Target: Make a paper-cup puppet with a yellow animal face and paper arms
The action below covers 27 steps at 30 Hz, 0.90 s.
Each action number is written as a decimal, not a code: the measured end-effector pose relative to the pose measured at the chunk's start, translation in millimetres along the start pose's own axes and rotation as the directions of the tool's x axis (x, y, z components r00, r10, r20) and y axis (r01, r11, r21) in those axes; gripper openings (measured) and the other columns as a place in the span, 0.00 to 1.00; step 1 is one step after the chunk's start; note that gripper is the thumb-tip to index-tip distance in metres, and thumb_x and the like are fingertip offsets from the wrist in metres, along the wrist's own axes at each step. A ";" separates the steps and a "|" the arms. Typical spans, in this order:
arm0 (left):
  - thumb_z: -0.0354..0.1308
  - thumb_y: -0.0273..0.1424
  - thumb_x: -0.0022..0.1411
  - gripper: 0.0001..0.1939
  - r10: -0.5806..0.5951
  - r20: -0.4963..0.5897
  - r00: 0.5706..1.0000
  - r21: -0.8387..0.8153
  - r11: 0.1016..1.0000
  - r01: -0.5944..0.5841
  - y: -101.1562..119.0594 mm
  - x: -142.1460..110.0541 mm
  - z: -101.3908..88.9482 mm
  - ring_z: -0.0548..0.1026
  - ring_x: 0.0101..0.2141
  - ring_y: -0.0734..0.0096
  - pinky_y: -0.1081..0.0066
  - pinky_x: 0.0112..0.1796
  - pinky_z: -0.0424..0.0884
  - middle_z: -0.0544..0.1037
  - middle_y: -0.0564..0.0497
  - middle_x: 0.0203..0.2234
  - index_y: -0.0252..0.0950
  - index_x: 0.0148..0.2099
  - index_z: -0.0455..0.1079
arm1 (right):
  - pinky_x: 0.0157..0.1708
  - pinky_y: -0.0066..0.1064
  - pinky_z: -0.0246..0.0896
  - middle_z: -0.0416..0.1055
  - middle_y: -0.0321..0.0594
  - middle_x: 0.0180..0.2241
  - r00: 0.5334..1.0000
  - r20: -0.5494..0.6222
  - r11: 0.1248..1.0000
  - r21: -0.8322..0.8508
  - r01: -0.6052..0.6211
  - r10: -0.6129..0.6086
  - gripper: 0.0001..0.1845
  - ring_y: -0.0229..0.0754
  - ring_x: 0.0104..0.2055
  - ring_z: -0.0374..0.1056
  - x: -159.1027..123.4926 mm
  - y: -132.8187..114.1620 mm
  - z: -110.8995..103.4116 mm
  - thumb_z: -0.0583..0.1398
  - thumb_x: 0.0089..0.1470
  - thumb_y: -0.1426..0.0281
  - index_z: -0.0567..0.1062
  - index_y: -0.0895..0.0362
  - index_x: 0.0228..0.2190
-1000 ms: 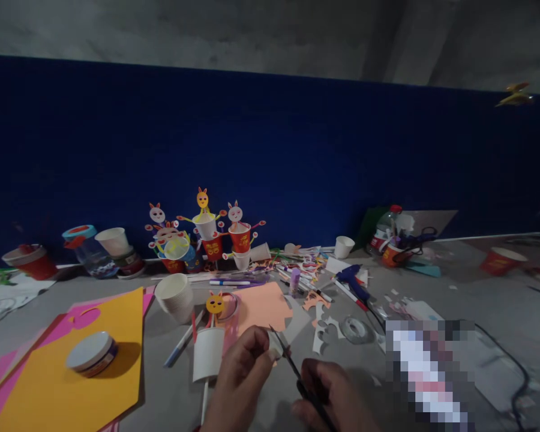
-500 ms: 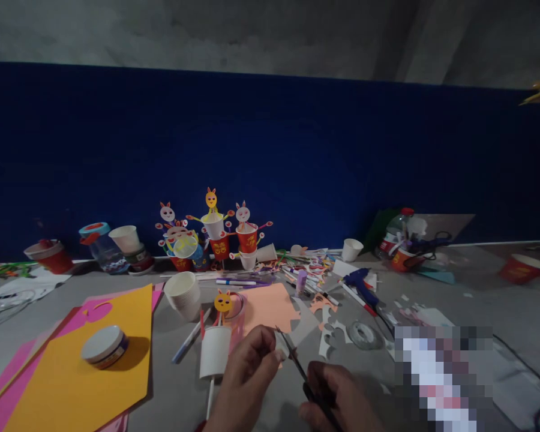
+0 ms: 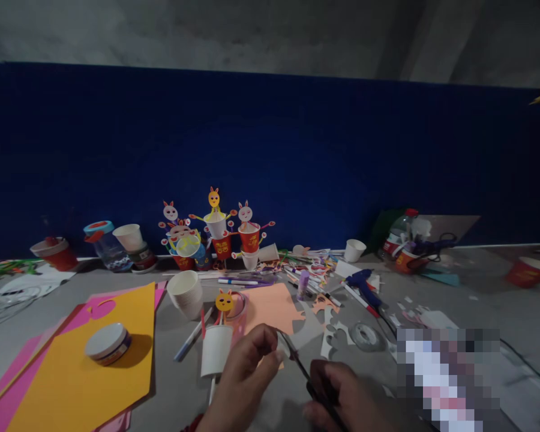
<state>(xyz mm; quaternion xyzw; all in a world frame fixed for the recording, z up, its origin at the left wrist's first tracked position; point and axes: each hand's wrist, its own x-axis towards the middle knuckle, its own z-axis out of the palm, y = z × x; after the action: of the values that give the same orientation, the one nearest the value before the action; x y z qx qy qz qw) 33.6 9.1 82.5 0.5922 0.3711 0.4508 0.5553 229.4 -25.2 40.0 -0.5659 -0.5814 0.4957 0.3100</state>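
Low in the middle of the view, my left hand (image 3: 247,375) pinches a small pale paper scrap (image 3: 279,355) between thumb and fingers. My right hand (image 3: 342,399) grips dark scissors (image 3: 299,363), whose blades point up and left at the scrap. Just left of my left hand lies a white paper cup on a stick (image 3: 216,359) with a yellow animal face (image 3: 225,300) above it. A peach paper sheet (image 3: 270,307) lies behind my hands.
Yellow and pink card sheets (image 3: 81,372) with a round tin (image 3: 107,343) lie at the left. Cup puppets (image 3: 216,231) stand by the blue wall. Markers, a blue glue gun (image 3: 362,283), a tape roll (image 3: 363,335), loose cups (image 3: 185,294) and cut scraps litter the grey floor.
The view has shifted a little left, so everything sits slightly further right in the picture. My hands keep their grips on the scrap and the scissors, the blades still at the scrap.
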 end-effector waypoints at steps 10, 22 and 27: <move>0.56 0.33 0.62 0.10 -0.010 0.046 0.999 0.104 0.995 0.005 9.9 2.4 -7.4 0.63 0.31 0.67 0.70 0.34 0.60 0.66 0.54 0.27 0.40 0.29 0.59 | 0.22 0.27 0.41 0.52 0.25 0.19 1.000 0.027 1.000 -0.025 -0.012 0.013 0.16 0.34 0.23 0.47 2.7 -7.5 -3.6 0.64 0.37 0.74 0.59 0.52 0.20; 0.56 0.32 0.63 0.10 0.005 0.072 0.997 0.132 0.991 -0.014 8.8 1.7 -9.4 0.66 0.32 0.66 0.70 0.35 0.62 0.68 0.54 0.28 0.40 0.30 0.60 | 0.23 0.26 0.42 0.53 0.25 0.21 0.997 0.070 0.999 -0.047 -0.028 0.032 0.16 0.34 0.25 0.48 3.2 0.1 -3.6 0.64 0.38 0.75 0.60 0.52 0.23; 0.57 0.33 0.63 0.10 0.019 0.072 0.997 0.120 0.992 -0.028 7.6 3.7 -9.9 0.67 0.32 0.66 0.70 0.35 0.62 0.68 0.54 0.27 0.40 0.30 0.60 | 0.23 0.26 0.44 0.53 0.25 0.20 0.994 0.107 1.000 0.015 0.026 -0.027 0.16 0.34 0.24 0.50 5.0 5.8 -3.1 0.64 0.39 0.73 0.60 0.52 0.23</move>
<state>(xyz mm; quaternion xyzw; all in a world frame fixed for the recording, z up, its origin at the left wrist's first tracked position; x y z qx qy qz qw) 24.9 14.9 90.3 0.6447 0.3710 0.4127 0.5258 233.4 -20.5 34.6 -0.5286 -0.6014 0.5249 0.2887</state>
